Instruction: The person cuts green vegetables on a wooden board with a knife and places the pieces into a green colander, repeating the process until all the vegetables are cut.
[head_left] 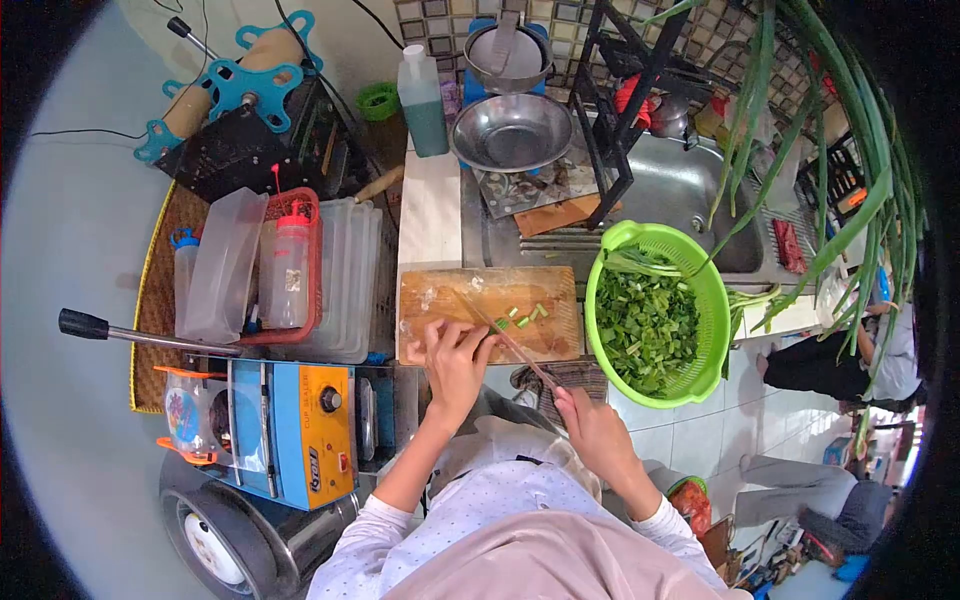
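Note:
On a wooden cutting board (550, 290), my left hand (455, 362) rests with bent fingers, its thumb and fingertips close to the blade. Anything under those fingers is hidden. My right hand (595, 432) grips a knife (522, 352) by its handle, the blade slanting across the board up to the left. Several short pieces of green onion (523, 319) lie just right of the blade. Right of the board stands a lime-green colander (719, 325) filled with chopped leafy greens (648, 325).
A metal bowl (512, 135) and a bottle of green liquid (422, 110) stand behind the board. Beyond the colander is a steel sink (665, 185). Long green onion leaves (870, 190) hang at right. Plastic containers (350, 280) and a cup sealer (325, 430) are at left; other people (810, 500) are at right.

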